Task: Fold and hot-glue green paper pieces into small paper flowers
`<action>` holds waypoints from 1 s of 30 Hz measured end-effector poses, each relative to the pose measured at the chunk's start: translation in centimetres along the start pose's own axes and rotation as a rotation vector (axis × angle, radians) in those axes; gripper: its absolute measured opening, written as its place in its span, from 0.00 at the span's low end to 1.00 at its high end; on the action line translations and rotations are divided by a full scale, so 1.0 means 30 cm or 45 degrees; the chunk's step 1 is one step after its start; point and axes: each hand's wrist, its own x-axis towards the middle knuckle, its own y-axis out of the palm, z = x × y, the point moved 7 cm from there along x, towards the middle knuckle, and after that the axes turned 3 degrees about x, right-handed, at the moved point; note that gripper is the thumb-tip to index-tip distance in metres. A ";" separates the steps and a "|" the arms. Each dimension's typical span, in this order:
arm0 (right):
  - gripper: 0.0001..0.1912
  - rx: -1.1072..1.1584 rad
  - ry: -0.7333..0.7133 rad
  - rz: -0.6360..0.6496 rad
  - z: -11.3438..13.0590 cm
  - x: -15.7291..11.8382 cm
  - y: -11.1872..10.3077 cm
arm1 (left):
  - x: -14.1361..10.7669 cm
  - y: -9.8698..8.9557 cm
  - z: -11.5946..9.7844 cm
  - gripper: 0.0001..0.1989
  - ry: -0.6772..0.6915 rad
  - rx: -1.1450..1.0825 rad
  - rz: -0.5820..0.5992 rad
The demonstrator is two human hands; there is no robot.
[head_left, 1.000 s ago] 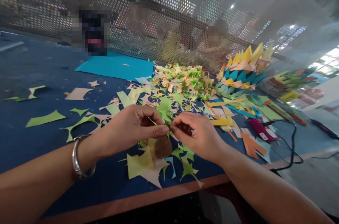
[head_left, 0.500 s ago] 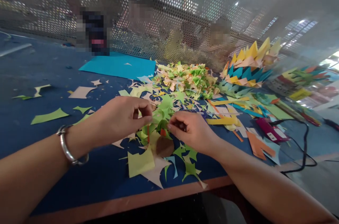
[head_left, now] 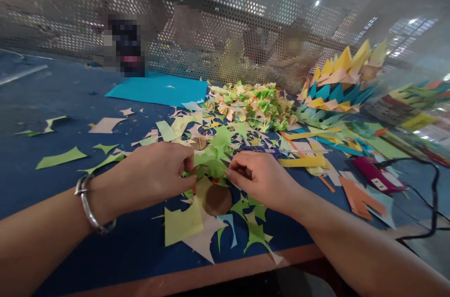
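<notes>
A green cut paper piece [head_left: 215, 154] with curved, folded edges lies between my hands, above a round brown disc [head_left: 217, 199]. My left hand [head_left: 165, 170], silver bracelet [head_left: 84, 201] at its wrist, has its fingers curled at the paper's left edge. At the right edge, my right hand [head_left: 258, 175] pinches it with thumb and forefinger. Bits of orange show under the green paper. The fingertips partly hide what they grip. A pale yellow paper scrap [head_left: 181, 226] rests in front of the disc.
Behind is a heap of small folded papers [head_left: 256, 105]. A blue sheet [head_left: 158, 88] lies at the back left. Layered paper spikes [head_left: 337, 86] stand at the right, near a magenta box with a cable [head_left: 379, 173]. Loose scraps surround the hands; a perforated screen [head_left: 225, 20] rises behind.
My left hand has shifted slightly left and down, and its thumb and forefinger look further apart. The green paper sits a little lower. The view has moved slightly.
</notes>
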 end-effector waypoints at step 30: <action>0.14 0.054 -0.044 -0.032 0.003 -0.007 -0.004 | 0.004 0.012 0.011 0.07 0.064 -0.255 0.263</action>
